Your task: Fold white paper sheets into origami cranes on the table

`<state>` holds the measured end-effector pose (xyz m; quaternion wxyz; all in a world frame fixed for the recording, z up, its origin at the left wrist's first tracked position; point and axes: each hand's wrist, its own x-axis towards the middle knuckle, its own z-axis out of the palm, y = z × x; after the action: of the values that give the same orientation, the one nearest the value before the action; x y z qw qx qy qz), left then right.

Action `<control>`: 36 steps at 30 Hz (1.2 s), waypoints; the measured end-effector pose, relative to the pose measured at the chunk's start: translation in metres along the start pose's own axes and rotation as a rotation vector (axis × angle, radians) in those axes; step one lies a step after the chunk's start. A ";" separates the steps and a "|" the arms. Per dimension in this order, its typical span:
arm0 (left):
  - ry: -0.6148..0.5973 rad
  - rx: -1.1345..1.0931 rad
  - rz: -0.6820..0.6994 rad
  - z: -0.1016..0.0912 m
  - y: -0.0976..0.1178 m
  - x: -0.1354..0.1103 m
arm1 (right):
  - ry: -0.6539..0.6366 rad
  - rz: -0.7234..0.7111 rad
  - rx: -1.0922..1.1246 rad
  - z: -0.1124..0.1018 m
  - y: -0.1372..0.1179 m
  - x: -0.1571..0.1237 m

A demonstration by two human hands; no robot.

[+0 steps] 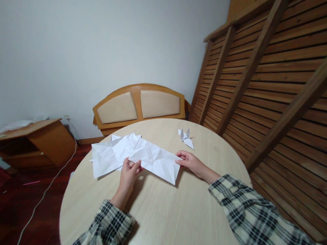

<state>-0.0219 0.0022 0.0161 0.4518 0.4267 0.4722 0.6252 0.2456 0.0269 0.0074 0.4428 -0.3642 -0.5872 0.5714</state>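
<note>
A creased white sheet of paper (pixel 156 159) is stretched between my two hands, slightly raised over the round table. My left hand (pixel 128 174) pinches its near left edge between thumb and fingers. At its right corner, my right hand (pixel 191 162) grips the paper with thumb and fingertips. More creased white sheets (pixel 106 157) lie in a loose pile to the left, partly behind the held one. A folded white paper crane (pixel 186 138) rests beyond my right hand, touching neither hand.
The round pale wooden table (pixel 171 220) spreads out beneath my arms. Behind it stands a padded headboard (pixel 138 105). A slatted wooden frame (pixel 264 103) leans close on the right. A low cabinet (pixel 48 141) and a white cable (pixel 44 194) are at the left.
</note>
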 end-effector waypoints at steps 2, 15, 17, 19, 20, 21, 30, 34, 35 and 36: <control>-0.003 0.013 0.015 0.000 0.001 -0.001 | -0.027 0.023 0.001 0.001 0.000 -0.001; -0.254 0.096 0.027 0.012 -0.001 -0.011 | -0.086 0.119 -0.096 0.006 -0.002 -0.005; -0.305 0.100 0.028 0.013 -0.003 -0.012 | -0.109 0.125 -0.096 0.007 -0.003 -0.006; -0.340 0.105 0.034 0.013 -0.006 -0.012 | -0.124 0.121 -0.111 0.009 -0.003 -0.007; -0.349 0.106 0.037 0.013 -0.006 -0.012 | -0.125 0.117 -0.125 0.009 -0.003 -0.007; -0.353 0.108 0.039 0.013 -0.007 -0.012 | -0.120 0.110 -0.141 0.009 -0.002 -0.007; -0.413 0.135 -0.056 0.015 -0.002 -0.015 | -0.013 -0.023 -0.236 0.009 -0.001 -0.004; -0.547 0.175 -0.067 0.017 -0.003 -0.018 | 0.041 -0.067 -0.253 0.012 -0.002 -0.004; -0.569 0.205 -0.052 0.018 -0.004 -0.018 | 0.049 -0.077 -0.259 0.013 -0.002 -0.004; -0.582 0.237 -0.035 0.018 -0.004 -0.018 | 0.053 -0.087 -0.264 0.014 -0.002 -0.004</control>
<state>-0.0002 -0.0115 0.0138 0.5259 0.6292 0.4000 0.4093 0.2343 0.0179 0.0092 0.4308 -0.4086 -0.6603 0.4599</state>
